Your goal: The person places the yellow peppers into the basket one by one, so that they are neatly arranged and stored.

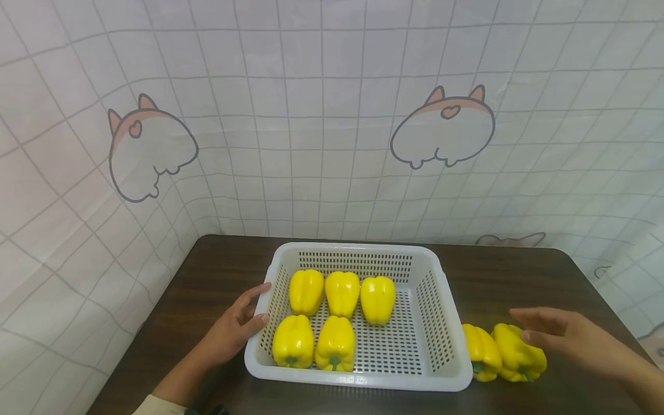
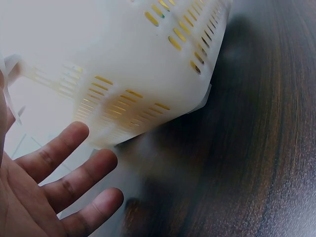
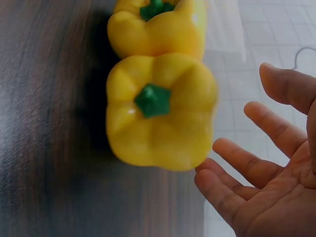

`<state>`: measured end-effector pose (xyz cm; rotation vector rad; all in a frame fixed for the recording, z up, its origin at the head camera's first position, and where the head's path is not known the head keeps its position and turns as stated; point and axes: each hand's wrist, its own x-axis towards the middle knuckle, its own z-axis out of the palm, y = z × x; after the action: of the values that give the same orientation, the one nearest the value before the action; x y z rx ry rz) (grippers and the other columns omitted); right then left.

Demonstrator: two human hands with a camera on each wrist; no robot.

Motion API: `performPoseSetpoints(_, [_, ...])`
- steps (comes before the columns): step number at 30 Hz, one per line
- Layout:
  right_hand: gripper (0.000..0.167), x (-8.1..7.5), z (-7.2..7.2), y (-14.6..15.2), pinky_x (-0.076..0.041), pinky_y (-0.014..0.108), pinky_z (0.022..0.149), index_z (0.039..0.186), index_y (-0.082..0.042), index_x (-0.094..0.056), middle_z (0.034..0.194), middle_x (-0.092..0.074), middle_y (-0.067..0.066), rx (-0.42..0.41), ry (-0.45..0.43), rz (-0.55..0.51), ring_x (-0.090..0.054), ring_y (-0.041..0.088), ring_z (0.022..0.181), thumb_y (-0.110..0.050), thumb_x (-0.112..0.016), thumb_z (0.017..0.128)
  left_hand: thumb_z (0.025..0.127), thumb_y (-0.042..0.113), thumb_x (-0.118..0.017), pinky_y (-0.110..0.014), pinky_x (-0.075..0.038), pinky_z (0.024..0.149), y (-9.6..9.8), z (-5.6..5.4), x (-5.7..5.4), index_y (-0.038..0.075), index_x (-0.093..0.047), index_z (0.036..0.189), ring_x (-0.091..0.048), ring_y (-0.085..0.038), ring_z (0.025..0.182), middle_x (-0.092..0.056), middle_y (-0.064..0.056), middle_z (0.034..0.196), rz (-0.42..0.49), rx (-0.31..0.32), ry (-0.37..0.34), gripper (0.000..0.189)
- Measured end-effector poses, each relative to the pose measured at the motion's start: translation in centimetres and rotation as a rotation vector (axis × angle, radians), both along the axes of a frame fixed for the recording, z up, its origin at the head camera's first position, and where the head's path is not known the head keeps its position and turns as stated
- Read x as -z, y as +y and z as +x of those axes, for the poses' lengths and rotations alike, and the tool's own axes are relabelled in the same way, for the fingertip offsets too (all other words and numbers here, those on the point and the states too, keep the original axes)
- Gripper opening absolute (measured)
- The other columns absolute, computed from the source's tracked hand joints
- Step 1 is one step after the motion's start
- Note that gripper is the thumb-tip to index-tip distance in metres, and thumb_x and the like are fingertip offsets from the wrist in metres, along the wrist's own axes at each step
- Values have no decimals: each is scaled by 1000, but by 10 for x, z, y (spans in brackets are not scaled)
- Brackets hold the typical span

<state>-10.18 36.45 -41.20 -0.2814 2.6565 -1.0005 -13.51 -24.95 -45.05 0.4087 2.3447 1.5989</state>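
A white plastic basket (image 1: pixel 358 377) with slotted walls holds several yellow bell peppers (image 1: pixel 334 343), three in a back row and two in front on its left side. My left hand (image 1: pixel 236 323) is at the basket's left rim, thumb and index fingertips touching it. In the left wrist view its other fingers (image 2: pixel 81 180) are extended beside the outer wall. Right of the basket, two more yellow bell peppers (image 1: pixel 519 351) lie side by side on the table. My right hand (image 1: pixel 576 340) hovers by the outer pepper, fingers spread and holding nothing; its green stem (image 3: pixel 153 101) shows in the right wrist view.
The dark wood-grain table (image 1: pixel 223 259) carries the basket near its middle. Behind and to the sides hangs a white grid-patterned cloth (image 1: pixel 321 144) with cartoon animal prints. The inner loose pepper (image 1: pixel 482 351) lies close against the basket's right side.
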Motion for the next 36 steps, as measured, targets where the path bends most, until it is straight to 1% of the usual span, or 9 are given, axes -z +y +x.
performPoseSetpoints(5, [53, 8, 1, 8, -55, 66, 80, 147, -1, -51, 146, -48, 33, 17, -42, 26, -49, 58, 125, -34, -56, 106, 105, 25, -57, -38, -63, 75, 0, 0, 0, 17, -21, 161, -74, -29, 95, -58, -32, 134, 4, -2, -4, 67])
performPoseSetpoints(8, [53, 12, 2, 12, -54, 66, 82, 148, -1, -50, 147, -46, 34, 18, -72, -4, -46, 60, 127, -34, -55, 106, 105, 26, -57, -38, -63, 76, 0, -1, 1, 17, -21, 161, -74, -29, 96, -57, -32, 135, 0, -2, -4, 67])
performPoseSetpoints(10, [54, 16, 2, 16, -56, 61, 82, 148, 2, -48, 148, -44, 36, 23, -118, -60, -51, 56, 124, -32, -55, 106, 105, 26, -57, -38, -63, 76, -1, -1, 1, 17, -20, 161, -74, -30, 97, -57, -32, 136, 3, 0, -4, 68])
performPoseSetpoints(13, [56, 22, 1, 22, -59, 50, 81, 149, 7, -43, 148, -41, 39, 30, -205, -171, -60, 40, 116, -28, -54, 107, 105, 26, -57, -39, -63, 75, -1, -1, 2, 17, -20, 161, -74, -31, 97, -57, -32, 136, 8, 3, -3, 68])
performPoseSetpoints(16, [56, 28, -1, 27, -60, 43, 79, 150, 10, -39, 149, -36, 42, 41, -290, -272, -62, 28, 111, -24, -53, 108, 105, 26, -57, -39, -63, 75, -1, -2, 3, 17, -20, 161, -74, -30, 97, -57, -32, 136, 8, 3, -1, 68])
performPoseSetpoints(21, [56, 34, -2, 33, -61, 48, 84, 150, 10, -38, 151, -32, 43, 52, -363, -357, -63, 34, 113, -23, -54, 107, 105, 26, -57, -39, -63, 74, -1, -2, 3, 17, -21, 161, -74, -29, 96, -58, -32, 135, -1, -6, 4, 67])
performPoseSetpoints(29, [52, 37, -3, 40, -60, 49, 85, 151, 9, -37, 148, -42, 36, -18, -386, -436, -64, 35, 112, -16, -51, 108, 105, 26, -58, -40, -63, 75, -1, -1, 2, 18, -21, 161, -73, -31, 97, -57, -32, 137, -1, -15, -4, 68])
performPoseSetpoints(32, [51, 38, -4, 40, -60, 50, 86, 151, 8, -38, 146, -46, 34, -13, -394, -444, -64, 34, 111, -15, -52, 107, 104, 26, -58, -40, -63, 74, -1, -1, 1, 18, -21, 161, -74, -31, 97, -57, -31, 137, -4, -19, -8, 68])
performPoseSetpoints(36, [52, 38, -4, 41, -60, 51, 86, 150, 8, -39, 147, -43, 37, -11, -390, -425, -64, 34, 112, -15, -54, 107, 105, 26, -58, -40, -63, 75, -1, -1, 1, 18, -21, 161, -73, -31, 97, -56, -32, 137, -2, -18, -15, 68])
